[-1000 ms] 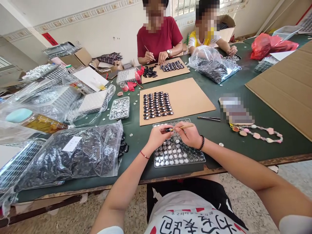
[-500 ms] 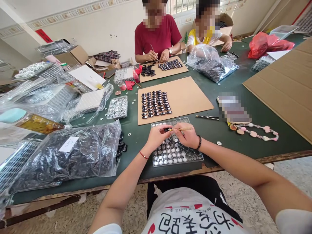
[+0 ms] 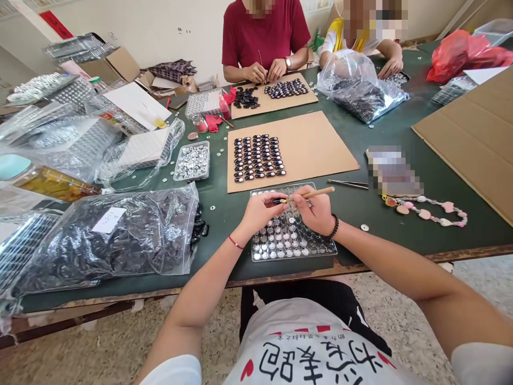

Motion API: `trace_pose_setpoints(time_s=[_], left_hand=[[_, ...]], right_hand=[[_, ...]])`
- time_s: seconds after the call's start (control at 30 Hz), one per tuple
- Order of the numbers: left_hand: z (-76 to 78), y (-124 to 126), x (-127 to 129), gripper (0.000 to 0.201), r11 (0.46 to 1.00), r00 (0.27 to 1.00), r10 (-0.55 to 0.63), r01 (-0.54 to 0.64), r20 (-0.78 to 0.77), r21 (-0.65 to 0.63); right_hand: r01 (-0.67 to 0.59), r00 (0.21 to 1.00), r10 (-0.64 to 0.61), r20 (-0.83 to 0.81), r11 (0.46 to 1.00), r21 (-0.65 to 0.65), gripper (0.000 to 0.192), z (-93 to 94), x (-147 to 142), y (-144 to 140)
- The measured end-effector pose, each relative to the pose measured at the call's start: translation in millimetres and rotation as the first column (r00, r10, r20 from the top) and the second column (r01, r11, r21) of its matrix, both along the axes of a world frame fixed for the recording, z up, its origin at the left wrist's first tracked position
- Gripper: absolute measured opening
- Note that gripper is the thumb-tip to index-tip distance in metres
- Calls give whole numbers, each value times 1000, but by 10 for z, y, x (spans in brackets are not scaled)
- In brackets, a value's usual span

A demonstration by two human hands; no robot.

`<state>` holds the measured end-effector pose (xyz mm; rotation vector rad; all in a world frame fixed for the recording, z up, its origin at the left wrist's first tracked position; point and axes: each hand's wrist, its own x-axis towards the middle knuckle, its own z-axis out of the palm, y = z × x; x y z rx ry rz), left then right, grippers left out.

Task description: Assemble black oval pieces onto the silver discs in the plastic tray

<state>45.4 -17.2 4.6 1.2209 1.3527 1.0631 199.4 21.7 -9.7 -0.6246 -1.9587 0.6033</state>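
Note:
My left hand (image 3: 258, 212) pinches a small dark oval piece (image 3: 278, 201) above a clear plastic tray (image 3: 292, 243) of round silver discs. My right hand (image 3: 316, 211) grips a thin wooden stick (image 3: 310, 194), its tip touching the dark piece. Both hands hover over the tray's far half. Just beyond lies a brown cardboard sheet (image 3: 316, 147) carrying rows of finished dark oval pieces (image 3: 258, 158).
A large plastic bag of dark pieces (image 3: 116, 238) lies at my left, and a small tray of silver discs (image 3: 193, 161) beyond it. Tweezers (image 3: 348, 184) and a beaded strand (image 3: 425, 207) lie at right. Two people work across the green table (image 3: 377, 214).
The view has tilted down and nearer. My right hand has tipped the stick's far end up a little; both hands stay over the tray.

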Motion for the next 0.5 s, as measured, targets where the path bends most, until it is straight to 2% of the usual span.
trace_pose_setpoints(time_s=[0.23,0.5], left_hand=[[49,-22,22,29,999,999,34,-34,-41,17],[-10,-59,38,27,994,985,64,-49,-161,96]], right_hand=[[-54,999,52,13,988,143,15,9,-4,10],[-100,995,92,50,972,212,17,-72,-23,-22]])
